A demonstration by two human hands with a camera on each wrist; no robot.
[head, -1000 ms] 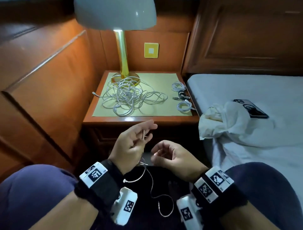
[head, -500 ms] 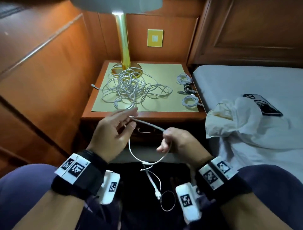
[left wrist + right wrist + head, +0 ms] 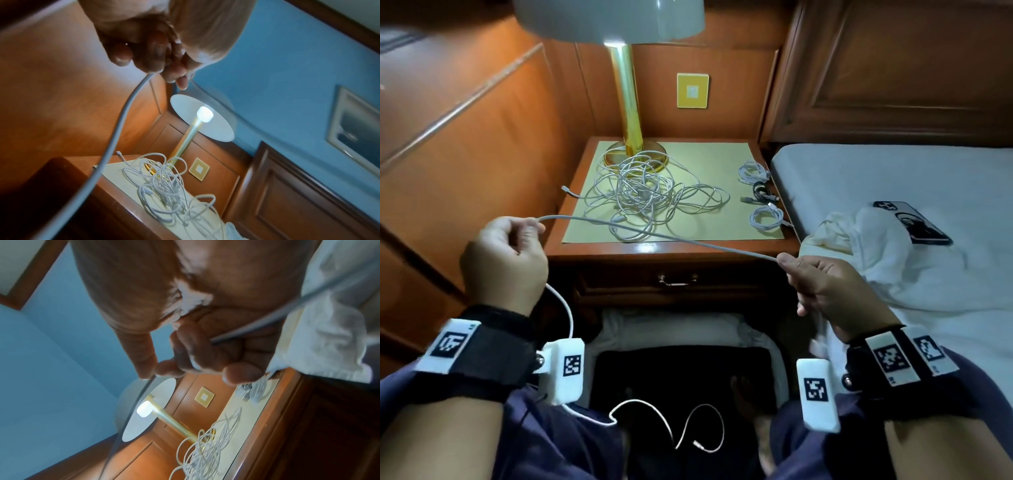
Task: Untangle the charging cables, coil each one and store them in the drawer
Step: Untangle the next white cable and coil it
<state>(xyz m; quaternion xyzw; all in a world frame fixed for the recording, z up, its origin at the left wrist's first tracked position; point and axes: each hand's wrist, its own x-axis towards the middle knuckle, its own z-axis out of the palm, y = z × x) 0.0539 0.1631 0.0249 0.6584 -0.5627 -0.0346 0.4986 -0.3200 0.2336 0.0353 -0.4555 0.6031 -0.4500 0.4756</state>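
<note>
Left hand (image 3: 505, 262) and right hand (image 3: 825, 286) each pinch white cable (image 3: 654, 234), stretched taut above table (image 3: 671, 248); tangled cables (image 3: 647, 193) behind. No readable writing.

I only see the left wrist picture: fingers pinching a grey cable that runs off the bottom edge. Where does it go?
Observer: The cable stretches across in front of the nightstand to the right hand, which holds it too.
Visitor: Are any cables tidied yet?
Observer: Three coiled cables lie along the right edge of the mat, apart from the tangle.
Visitor: And the drawer?
Observer: The drawer under the nightstand top is shut.
</note>
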